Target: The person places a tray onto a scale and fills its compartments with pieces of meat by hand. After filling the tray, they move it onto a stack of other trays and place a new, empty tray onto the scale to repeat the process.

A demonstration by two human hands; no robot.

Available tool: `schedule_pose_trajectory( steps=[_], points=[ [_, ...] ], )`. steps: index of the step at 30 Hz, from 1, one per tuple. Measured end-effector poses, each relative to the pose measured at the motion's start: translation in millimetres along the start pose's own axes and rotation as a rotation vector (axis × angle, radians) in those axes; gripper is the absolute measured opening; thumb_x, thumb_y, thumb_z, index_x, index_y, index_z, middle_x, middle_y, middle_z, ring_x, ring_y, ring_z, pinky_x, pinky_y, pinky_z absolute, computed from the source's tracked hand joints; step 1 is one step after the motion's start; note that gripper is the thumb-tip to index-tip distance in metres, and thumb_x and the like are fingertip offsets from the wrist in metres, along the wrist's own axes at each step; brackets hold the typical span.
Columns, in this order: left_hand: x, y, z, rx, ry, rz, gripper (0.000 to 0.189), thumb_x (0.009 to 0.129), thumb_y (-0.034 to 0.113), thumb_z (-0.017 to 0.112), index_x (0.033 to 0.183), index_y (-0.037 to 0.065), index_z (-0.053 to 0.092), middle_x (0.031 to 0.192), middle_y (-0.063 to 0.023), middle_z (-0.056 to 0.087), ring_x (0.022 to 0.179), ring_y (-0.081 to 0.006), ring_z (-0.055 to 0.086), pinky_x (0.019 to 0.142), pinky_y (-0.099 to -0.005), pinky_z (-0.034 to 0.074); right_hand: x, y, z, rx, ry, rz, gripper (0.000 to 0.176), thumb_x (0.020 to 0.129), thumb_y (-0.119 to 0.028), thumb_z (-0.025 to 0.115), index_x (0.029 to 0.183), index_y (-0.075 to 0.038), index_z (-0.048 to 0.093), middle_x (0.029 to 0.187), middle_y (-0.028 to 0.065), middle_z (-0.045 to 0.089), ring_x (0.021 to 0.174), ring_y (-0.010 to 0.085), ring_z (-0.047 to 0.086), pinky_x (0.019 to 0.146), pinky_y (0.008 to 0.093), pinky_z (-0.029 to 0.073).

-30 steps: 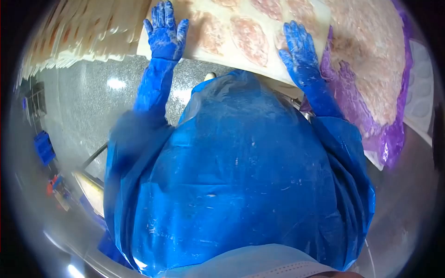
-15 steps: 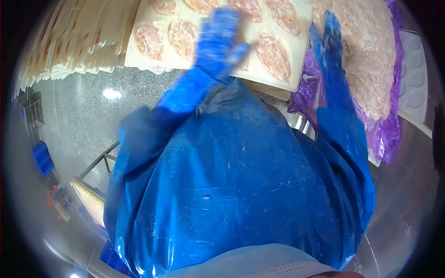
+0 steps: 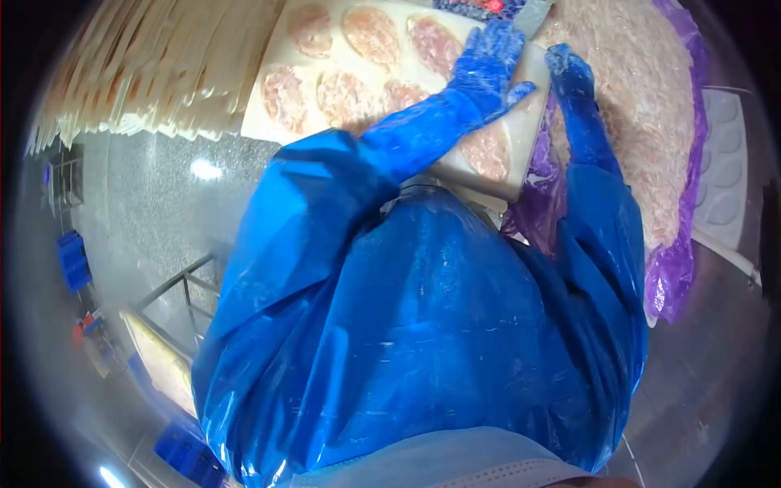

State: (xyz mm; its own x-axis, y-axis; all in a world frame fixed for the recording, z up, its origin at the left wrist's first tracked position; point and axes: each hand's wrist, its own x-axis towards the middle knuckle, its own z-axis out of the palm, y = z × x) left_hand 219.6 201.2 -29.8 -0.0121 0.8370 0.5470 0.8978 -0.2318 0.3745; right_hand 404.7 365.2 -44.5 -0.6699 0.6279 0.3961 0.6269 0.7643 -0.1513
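Observation:
My left hand (image 3: 488, 73), in a blue glove smeared with pale residue, lies open with its palm over the right part of a white moulded tray (image 3: 325, 69). Oval hollows in that tray hold pale pink minced meat (image 3: 370, 34); my hand and forearm cover some of them. Past my left fingertips is a flat metal blade (image 3: 534, 15), partly cut off by the frame. My right hand (image 3: 572, 71), also gloved, has its fingers curled at the tray's right edge, beside a large mass of minced meat (image 3: 651, 106). Whatever is inside those fingers is hidden.
Purple plastic sheeting (image 3: 671, 289) edges the meat mass. Many pale trays (image 3: 163, 65) stand packed together at upper left. Another moulded tray (image 3: 722, 163) is at far right. A metal frame (image 3: 183, 289) and blue crates (image 3: 73, 260) are at lower left.
My left hand has moved right across the tray. My right hand's outstretched fingers have curled in. The view has shifted, bringing the metal blade into sight at the top.

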Motion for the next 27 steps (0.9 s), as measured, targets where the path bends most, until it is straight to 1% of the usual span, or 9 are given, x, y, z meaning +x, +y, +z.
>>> schedule_pose_trajectory(
  steps=[1,2,4,7,9,12,14,19,27],
  points=[
    [3.8,0.5,19.9,0.075,-0.039,0.016,0.082,0.092,0.054,0.059,0.151,0.003,0.034,0.156,-0.0232,0.032,0.145,-0.0424,0.028,0.119,-0.0537,0.019,-1.6,-5.3,-1.7,-0.022,0.026,-0.012,0.022,0.094,-0.031,0.059,0.104,-0.013,0.066,0.098,0.017,0.07,0.092,0.0376,0.067,0.08,0.046,0.053],
    [-4.2,2.8,28.6,0.065,-0.04,0.022,0.082,0.092,0.054,0.059,0.151,0.003,0.034,0.156,-0.0232,0.032,0.145,-0.0424,0.028,0.119,-0.0537,0.019,-0.8,-5.8,3.0,0.086,0.033,0.145,0.021,0.094,-0.031,0.059,0.104,-0.013,0.065,0.093,0.0169,0.069,0.088,0.0377,0.067,0.079,0.046,0.053],
    [-15.1,15.9,28.2,-0.145,-0.147,0.109,0.08,0.092,0.052,0.059,0.151,0.003,0.035,0.155,-0.024,0.033,0.145,-0.0424,0.029,0.119,-0.053,0.02,0.1,-8.7,-0.3,0.083,0.006,0.166,0.021,0.094,-0.031,0.059,0.103,-0.012,0.065,0.094,0.0166,0.069,0.089,0.0372,0.067,0.08,0.0455,0.053],
    [-18.3,4.7,18.7,-0.195,-0.2,0.212,0.079,0.092,0.052,0.06,0.149,0.003,0.037,0.154,-0.0245,0.035,0.144,-0.042,0.031,0.119,-0.0523,0.022,2.0,-6.4,5.0,0.112,0.009,0.158,0.02,0.095,-0.029,0.059,0.102,-0.011,0.065,0.094,0.0162,0.069,0.09,0.0366,0.067,0.08,0.0447,0.053],
    [-15.7,-0.3,17.5,-0.231,-0.174,0.225,0.078,0.091,0.052,0.061,0.148,0.003,0.039,0.153,-0.0247,0.036,0.143,-0.0416,0.033,0.118,-0.0521,0.023,-5.3,-7.5,5.8,0.132,0.028,0.142,0.019,0.094,-0.027,0.06,0.101,-0.01,0.064,0.093,0.0161,0.069,0.091,0.0364,0.067,0.08,0.0444,0.052],
    [-14.2,4.1,7.6,-0.2,-0.196,0.197,0.078,0.091,0.052,0.061,0.148,0.003,0.039,0.153,-0.0246,0.036,0.143,-0.0412,0.033,0.119,-0.0519,0.023,-2.3,-21.3,5.8,0.187,0.069,0.279,0.017,0.094,-0.025,0.06,0.101,-0.01,0.065,0.094,0.0158,0.068,0.091,0.0356,0.066,0.081,0.0435,0.052],
    [-17.2,2.9,-7.6,-0.124,-0.186,0.202,0.079,0.092,0.052,0.06,0.148,0.002,0.038,0.154,-0.024,0.035,0.144,-0.0412,0.031,0.119,-0.0525,0.022,-0.5,-26.7,0.0,0.263,0.074,0.373,0.017,0.091,-0.026,0.063,0.093,-0.009,0.063,0.09,0.0177,0.068,0.087,0.0382,0.066,0.078,0.0468,0.051],
    [-23.6,-30.5,-21.2,-0.094,-0.296,0.138,0.081,0.091,0.05,0.063,0.15,0.001,0.035,0.156,-0.024,0.031,0.146,-0.0417,0.027,0.119,-0.0543,0.02,1.3,-15.0,8.2,0.243,0.066,0.273,0.015,0.09,-0.024,0.063,0.092,-0.01,0.063,0.088,0.017,0.067,0.085,0.0377,0.066,0.076,0.0461,0.051],
    [-8.2,-8.5,-11.3,-0.127,-0.115,0.12,0.081,0.091,0.049,0.064,0.149,0.001,0.035,0.154,-0.0252,0.034,0.144,-0.0422,0.03,0.119,-0.0538,0.021,3.5,-3.4,6.0,0.237,0.101,0.158,0.013,0.091,-0.023,0.062,0.09,-0.01,0.062,0.087,0.0172,0.066,0.085,0.0367,0.066,0.074,0.0455,0.051]
  ],
)
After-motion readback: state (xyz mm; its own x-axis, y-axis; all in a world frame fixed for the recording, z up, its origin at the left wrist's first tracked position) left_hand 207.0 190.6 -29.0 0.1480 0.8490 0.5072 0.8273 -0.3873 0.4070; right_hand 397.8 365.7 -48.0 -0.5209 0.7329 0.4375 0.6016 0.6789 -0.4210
